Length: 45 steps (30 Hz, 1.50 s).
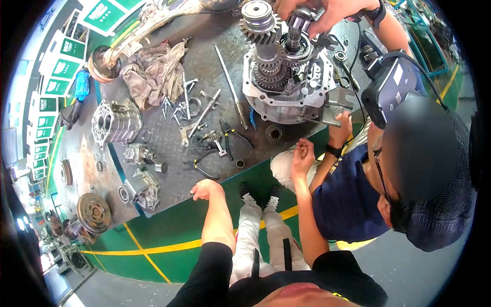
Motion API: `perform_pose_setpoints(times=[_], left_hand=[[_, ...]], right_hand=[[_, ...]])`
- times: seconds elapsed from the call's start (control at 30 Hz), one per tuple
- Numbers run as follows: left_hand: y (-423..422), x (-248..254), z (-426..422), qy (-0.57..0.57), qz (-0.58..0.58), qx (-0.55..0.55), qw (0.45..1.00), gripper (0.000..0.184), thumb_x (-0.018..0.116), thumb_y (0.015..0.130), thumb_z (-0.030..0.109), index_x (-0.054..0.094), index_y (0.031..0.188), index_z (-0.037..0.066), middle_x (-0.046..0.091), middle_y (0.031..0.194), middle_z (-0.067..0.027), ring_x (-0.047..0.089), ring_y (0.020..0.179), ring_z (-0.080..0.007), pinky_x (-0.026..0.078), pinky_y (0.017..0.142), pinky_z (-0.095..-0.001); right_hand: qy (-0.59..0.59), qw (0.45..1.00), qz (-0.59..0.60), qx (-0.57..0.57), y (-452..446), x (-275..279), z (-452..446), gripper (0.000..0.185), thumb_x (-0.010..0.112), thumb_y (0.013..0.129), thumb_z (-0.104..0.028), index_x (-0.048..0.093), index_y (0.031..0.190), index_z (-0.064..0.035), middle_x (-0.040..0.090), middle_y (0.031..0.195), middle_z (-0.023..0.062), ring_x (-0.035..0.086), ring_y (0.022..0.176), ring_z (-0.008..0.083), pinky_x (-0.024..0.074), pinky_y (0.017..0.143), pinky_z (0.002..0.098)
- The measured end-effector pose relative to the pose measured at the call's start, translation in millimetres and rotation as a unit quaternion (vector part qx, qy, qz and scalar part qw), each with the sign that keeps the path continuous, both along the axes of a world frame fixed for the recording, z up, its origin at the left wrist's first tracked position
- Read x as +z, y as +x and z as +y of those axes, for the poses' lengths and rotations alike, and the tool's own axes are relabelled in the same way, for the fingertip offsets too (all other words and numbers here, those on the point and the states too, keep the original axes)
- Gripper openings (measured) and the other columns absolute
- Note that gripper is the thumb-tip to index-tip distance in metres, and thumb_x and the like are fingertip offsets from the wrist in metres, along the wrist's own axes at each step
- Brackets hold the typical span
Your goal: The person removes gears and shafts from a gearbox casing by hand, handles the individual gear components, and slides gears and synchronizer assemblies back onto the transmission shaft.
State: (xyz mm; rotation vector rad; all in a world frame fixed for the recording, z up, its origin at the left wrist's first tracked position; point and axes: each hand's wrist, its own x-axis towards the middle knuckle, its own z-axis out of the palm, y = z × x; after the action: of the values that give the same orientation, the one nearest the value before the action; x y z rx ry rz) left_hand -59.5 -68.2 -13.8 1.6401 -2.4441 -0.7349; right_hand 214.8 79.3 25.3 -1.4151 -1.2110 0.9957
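Note:
My left hand (205, 189) hangs at the table's front edge, fingers curled in, with nothing visible in it. Nearest to it are pliers with black and yellow handles (205, 166). My right hand (303, 153) is raised in front of the edge with its fingers folded; no object shows in it. Behind it lies a small toothed ring (274, 134). Farther back stands an open gearbox housing (286, 105) with upright gear shafts (267, 53). A co-worker's hand (340, 130) touches a metal bracket (335, 113) at the housing's right side.
Another person's hands (332, 15) are on the gears at the top. The co-worker in a dark cap (440, 220) leans in from the right. A cloth (153, 77), a long screwdriver (232, 87), bolts and cast housings (116, 123) lie on the metal table (176, 138).

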Motion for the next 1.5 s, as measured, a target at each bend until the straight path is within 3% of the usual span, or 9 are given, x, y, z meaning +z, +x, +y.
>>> perform_pose_setpoints(times=[0.1,0.47,0.8,0.87,1.0,1.07,1.17,1.5], left_hand=[[0.1,4.5,0.8,0.024,-0.007,0.011,1.000,0.049,0.028,0.105,0.041,0.046,0.125,0.001,0.066,0.115,-0.0293,0.064,0.105,-0.0485,0.050,0.091,-0.0591],[7.3,28.2,13.1,0.031,-0.016,0.002,0.999,0.049,0.028,0.105,0.040,0.045,0.126,0.000,0.067,0.113,-0.0289,0.065,0.104,-0.0489,0.051,0.090,-0.0594],[1.3,2.5,0.8,0.021,-0.006,-0.003,1.000,0.048,0.027,0.105,0.041,0.044,0.125,0.001,0.067,0.113,-0.0277,0.065,0.104,-0.0484,0.051,0.090,-0.0595],[-0.7,-6.3,-2.1,-0.004,0.000,-0.004,1.000,0.046,0.027,0.105,0.041,0.044,0.122,0.001,0.068,0.104,-0.0306,0.066,0.098,-0.0500,0.053,0.085,-0.0607],[-0.5,-3.3,-1.0,-0.004,-0.001,-0.002,1.000,0.047,0.027,0.105,0.041,0.044,0.122,0.001,0.068,0.105,-0.0307,0.066,0.098,-0.0500,0.053,0.085,-0.0605],[0.1,-0.8,0.5,0.001,0.000,0.002,1.000,0.046,0.028,0.105,0.041,0.044,0.122,0.001,0.068,0.105,-0.0306,0.067,0.098,-0.0500,0.053,0.085,-0.0604],[0.2,1.2,3.0,-0.010,0.001,0.007,1.000,0.046,0.028,0.105,0.041,0.045,0.121,0.001,0.068,0.104,-0.0305,0.067,0.098,-0.0500,0.053,0.085,-0.0606],[4.1,8.9,4.9,0.006,-0.003,-0.009,1.000,0.047,0.028,0.105,0.041,0.043,0.123,0.000,0.067,0.106,-0.0307,0.066,0.099,-0.0504,0.053,0.086,-0.0607]], right_hand=[[0.007,1.000,-0.022,0.007,0.7,4.5,-0.1,0.025,0.058,0.088,0.002,0.061,0.112,-0.0012,0.065,0.090,0.0080,0.059,0.076,0.0128,0.0489,0.070,0.0253],[0.012,0.999,-0.047,0.004,-0.2,8.1,-0.7,0.021,0.059,0.090,-0.007,0.062,0.111,-0.0026,0.066,0.092,0.0097,0.061,0.076,0.0162,0.0492,0.069,0.0294],[0.022,0.998,-0.060,0.007,-1.5,10.9,-2.0,0.020,0.058,0.092,-0.007,0.062,0.111,-0.0023,0.066,0.097,0.0100,0.062,0.080,0.0161,0.0494,0.068,0.0285],[-0.006,0.999,-0.046,0.004,-2.7,14.4,-1.9,0.020,0.057,0.093,-0.007,0.062,0.111,-0.0023,0.066,0.097,0.0102,0.061,0.080,0.0153,0.0489,0.065,0.0275],[0.008,0.999,-0.053,0.003,-2.6,12.4,-1.3,0.019,0.058,0.093,-0.007,0.062,0.111,-0.0021,0.066,0.095,0.0095,0.060,0.078,0.0144,0.0479,0.062,0.0270],[-0.037,0.999,-0.025,0.002,-4.3,18.4,-1.0,0.026,0.051,0.086,0.000,0.060,0.110,-0.0003,0.064,0.093,0.0075,0.058,0.081,0.0127,0.0480,0.072,0.0251],[-0.013,1.000,-0.016,-0.001,-2.9,6.1,-0.5,0.018,0.057,0.091,-0.004,0.062,0.108,-0.0014,0.063,0.088,0.0072,0.056,0.071,0.0134,0.0463,0.061,0.0271],[0.009,1.000,-0.010,0.005,-5.2,4.8,-1.0,0.025,0.057,0.084,-0.001,0.061,0.109,0.0005,0.063,0.090,0.0080,0.059,0.074,0.0141,0.0485,0.064,0.0276]])
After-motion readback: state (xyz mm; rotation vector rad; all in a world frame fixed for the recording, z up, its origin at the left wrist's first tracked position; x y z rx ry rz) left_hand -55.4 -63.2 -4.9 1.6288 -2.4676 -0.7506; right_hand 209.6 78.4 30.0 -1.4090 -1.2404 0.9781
